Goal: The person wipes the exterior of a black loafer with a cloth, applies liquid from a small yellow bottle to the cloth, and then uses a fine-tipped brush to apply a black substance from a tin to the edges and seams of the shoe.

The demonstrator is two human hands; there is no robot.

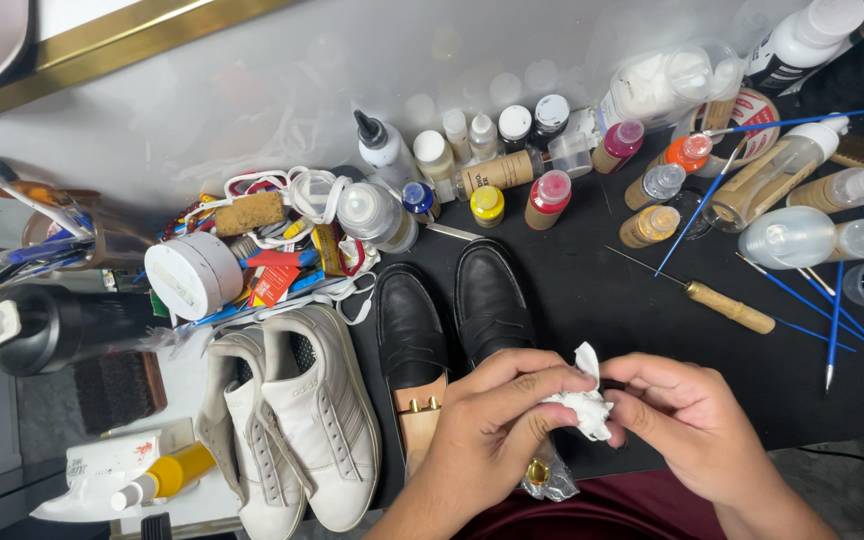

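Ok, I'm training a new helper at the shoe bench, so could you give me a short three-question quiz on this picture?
1. True or false: both hands pinch one crumpled white wad.
2. Which pair lies right beyond the hands? A) white sneakers B) black loafers C) brown boots
3. Fill in: the wooden-handled tool on the black mat is an ___.

Key
1. True: the left hand and right hand both hold the white wad.
2. B: the black loafers lie there; the white sneakers sit further left.
3. Awl: the awl lies on the black mat, among blue brushes.
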